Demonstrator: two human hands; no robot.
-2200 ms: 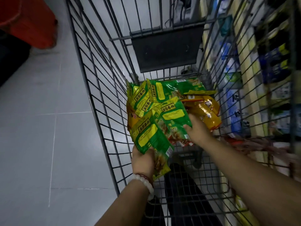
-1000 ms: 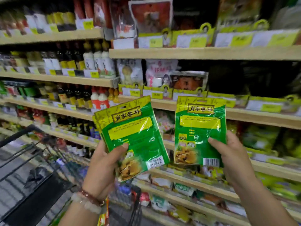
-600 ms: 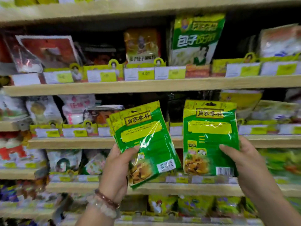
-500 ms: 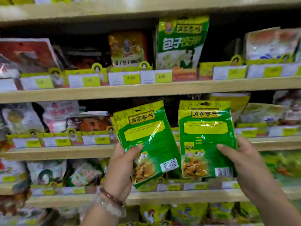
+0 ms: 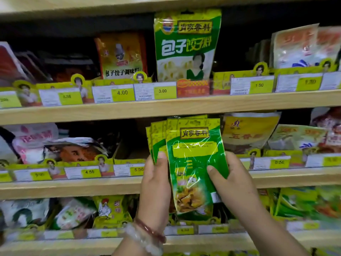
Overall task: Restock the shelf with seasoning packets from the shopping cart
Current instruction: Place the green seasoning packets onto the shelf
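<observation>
Several green and yellow seasoning packets (image 5: pixel 193 163) are bunched into one upright stack in front of the middle shelf (image 5: pixel 73 187). My left hand (image 5: pixel 155 187) grips the stack's left side, thumb on the front of the rear packets. My right hand (image 5: pixel 232 183) holds the front packet's right edge, thumb pressed on its face. The stack's top edge sits just under the upper shelf board (image 5: pixel 166 108). Behind the stack there is a dark slot on the middle shelf. The shopping cart is out of view.
A tall green packet (image 5: pixel 186 47) and an orange one (image 5: pixel 121 54) stand on the upper shelf. Pink and brown packets (image 5: pixel 55 145) lie left of the slot, yellow ones (image 5: pixel 247 132) to its right. Price tags (image 5: pixel 121 93) line the shelf edges. More packets fill the lower shelf (image 5: pixel 73 213).
My two hands came together, merging the two separate groups of packets into one stack. The view shifted up and closer to the shelves.
</observation>
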